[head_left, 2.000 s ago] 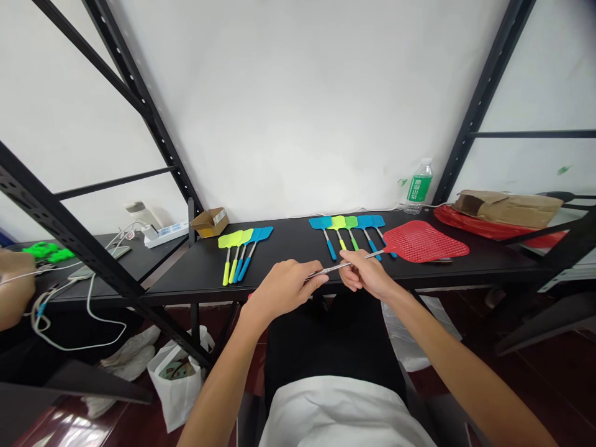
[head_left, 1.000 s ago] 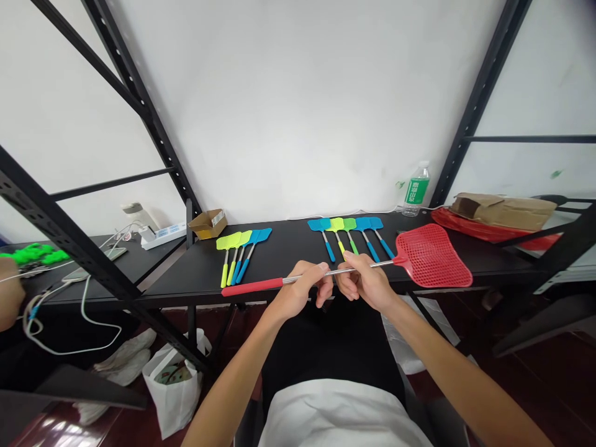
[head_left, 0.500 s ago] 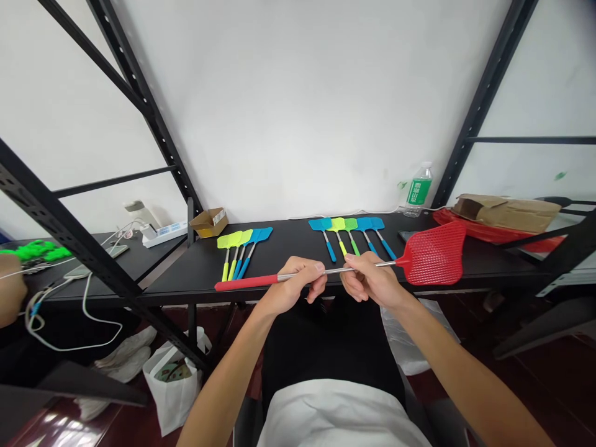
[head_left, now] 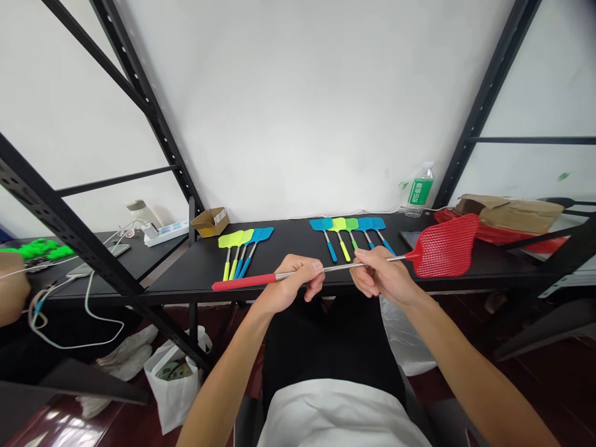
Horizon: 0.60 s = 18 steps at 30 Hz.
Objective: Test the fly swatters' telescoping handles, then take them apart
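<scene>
A red fly swatter [head_left: 444,246] with a thin metal shaft and red grip is held sideways above the front edge of the black table [head_left: 186,270]. My left hand [head_left: 297,280] is closed round the shaft close to the red grip. Further along, my right hand [head_left: 384,273] pinches the shaft near the red mesh head. Beyond my hands, yellow-green and blue fly swatters [head_left: 244,248] lie in a row at the left. Another row of blue, yellow and green fly swatters [head_left: 347,233] lies further right.
A small open cardboard box [head_left: 209,223] sits at the table's back left. A water bottle [head_left: 420,191] stands by the wall, near a brown paper package [head_left: 510,212]. Black shelf posts [head_left: 162,121] rise at both sides. A white bag [head_left: 172,379] is on the floor.
My right hand has moved to the right along with the red mesh head, and the swatter's shaft shows longer. My left hand stays nearly in place on the shaft.
</scene>
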### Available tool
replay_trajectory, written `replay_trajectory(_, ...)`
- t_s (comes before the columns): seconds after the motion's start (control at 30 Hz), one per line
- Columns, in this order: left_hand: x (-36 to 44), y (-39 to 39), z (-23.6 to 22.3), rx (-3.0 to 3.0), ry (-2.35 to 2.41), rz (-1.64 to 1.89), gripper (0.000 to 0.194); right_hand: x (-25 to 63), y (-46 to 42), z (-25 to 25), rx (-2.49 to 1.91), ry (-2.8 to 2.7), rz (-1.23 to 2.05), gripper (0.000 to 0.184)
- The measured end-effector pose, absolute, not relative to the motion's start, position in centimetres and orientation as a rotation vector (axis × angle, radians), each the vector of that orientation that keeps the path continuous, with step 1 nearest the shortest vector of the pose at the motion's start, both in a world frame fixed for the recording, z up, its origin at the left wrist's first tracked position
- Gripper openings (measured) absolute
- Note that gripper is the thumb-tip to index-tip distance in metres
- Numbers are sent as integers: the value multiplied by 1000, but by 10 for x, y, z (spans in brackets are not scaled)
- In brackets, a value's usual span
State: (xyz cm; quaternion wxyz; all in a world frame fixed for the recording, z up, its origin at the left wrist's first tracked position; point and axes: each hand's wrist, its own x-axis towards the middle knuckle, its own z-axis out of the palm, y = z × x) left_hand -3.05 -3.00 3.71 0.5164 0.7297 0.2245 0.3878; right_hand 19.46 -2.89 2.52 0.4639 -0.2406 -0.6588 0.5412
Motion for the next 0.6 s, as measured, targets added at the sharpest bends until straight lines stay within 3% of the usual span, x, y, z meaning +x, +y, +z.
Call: replay_trajectory(0.6,-29,-32,37,1750,540,939,45,202,-35,35,-645,-1616,1355,59)
